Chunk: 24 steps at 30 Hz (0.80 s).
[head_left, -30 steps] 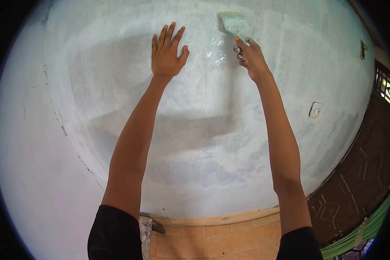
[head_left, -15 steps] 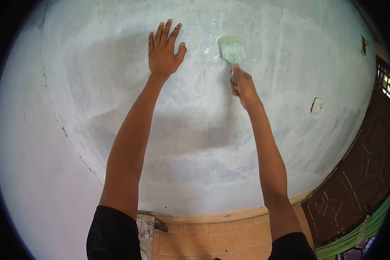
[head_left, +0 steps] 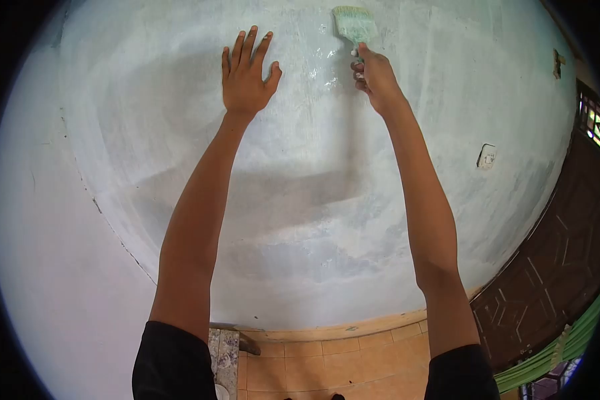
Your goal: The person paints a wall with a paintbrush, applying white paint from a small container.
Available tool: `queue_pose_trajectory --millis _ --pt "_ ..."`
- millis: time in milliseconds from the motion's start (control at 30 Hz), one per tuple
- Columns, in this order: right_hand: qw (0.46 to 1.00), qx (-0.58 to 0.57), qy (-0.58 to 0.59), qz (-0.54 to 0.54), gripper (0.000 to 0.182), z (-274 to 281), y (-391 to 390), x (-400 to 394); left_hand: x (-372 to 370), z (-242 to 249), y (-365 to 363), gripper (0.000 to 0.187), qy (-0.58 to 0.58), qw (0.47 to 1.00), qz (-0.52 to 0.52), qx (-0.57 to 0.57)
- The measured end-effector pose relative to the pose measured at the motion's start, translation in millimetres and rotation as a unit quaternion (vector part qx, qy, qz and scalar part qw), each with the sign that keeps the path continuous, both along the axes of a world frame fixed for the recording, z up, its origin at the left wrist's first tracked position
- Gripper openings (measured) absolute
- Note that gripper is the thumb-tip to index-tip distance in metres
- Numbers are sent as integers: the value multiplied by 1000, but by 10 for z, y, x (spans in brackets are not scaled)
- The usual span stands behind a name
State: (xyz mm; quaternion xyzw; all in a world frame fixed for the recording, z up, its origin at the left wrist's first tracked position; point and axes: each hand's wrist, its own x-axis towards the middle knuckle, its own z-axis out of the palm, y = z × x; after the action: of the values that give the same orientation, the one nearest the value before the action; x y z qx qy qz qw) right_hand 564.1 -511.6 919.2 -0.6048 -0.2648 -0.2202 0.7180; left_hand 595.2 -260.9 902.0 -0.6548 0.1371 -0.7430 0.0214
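My left hand [head_left: 247, 80] lies flat against the pale, patchy wall [head_left: 287, 200], its fingers spread and pointing up. To its right, my right hand [head_left: 377, 77] is closed round the handle of a wide brush [head_left: 355, 25]. The brush has whitish-green paint over its head, and its bristles point up against the upper part of the wall. Wet, shiny streaks show on the wall between my two hands. Whitish paint marks the fingers of my right hand.
A white switch plate [head_left: 487, 157] sits on the wall at the right. Beyond it are a dark carved door [head_left: 547, 267] and green fabric [head_left: 553, 360]. Below are orange floor tiles [head_left: 340, 363] and a patterned surface [head_left: 225, 360] near my left sleeve.
My right hand has moved up the wall with the brush, and the arm is stretched further. My left hand stays spread on the wall, appearing slightly further left and up.
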Motion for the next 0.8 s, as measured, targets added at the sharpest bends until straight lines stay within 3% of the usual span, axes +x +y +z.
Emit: queue_pose_trajectory --millis 100,333,433,633,733,800 --pt "999 -14 35 -14 37 -129 -109 182 25 0 9 56 -6 1000 7 3" --pt "993 -26 112 7 36 -1333 -228 -136 33 -3 21 56 -15 1000 2 8" --pt "995 -27 94 -12 37 -1232 -208 -276 31 6 -5 56 -15 1000 7 5" --pt "999 -35 -12 -36 40 -24 -163 -25 33 3 11 54 -28 999 -3 16" --pt "996 -44 -1 -72 39 -94 -117 54 49 2 8 54 -33 999 -8 20" --pt "998 -41 21 -39 41 -525 -182 138 56 4 24 54 -35 999 -7 20"
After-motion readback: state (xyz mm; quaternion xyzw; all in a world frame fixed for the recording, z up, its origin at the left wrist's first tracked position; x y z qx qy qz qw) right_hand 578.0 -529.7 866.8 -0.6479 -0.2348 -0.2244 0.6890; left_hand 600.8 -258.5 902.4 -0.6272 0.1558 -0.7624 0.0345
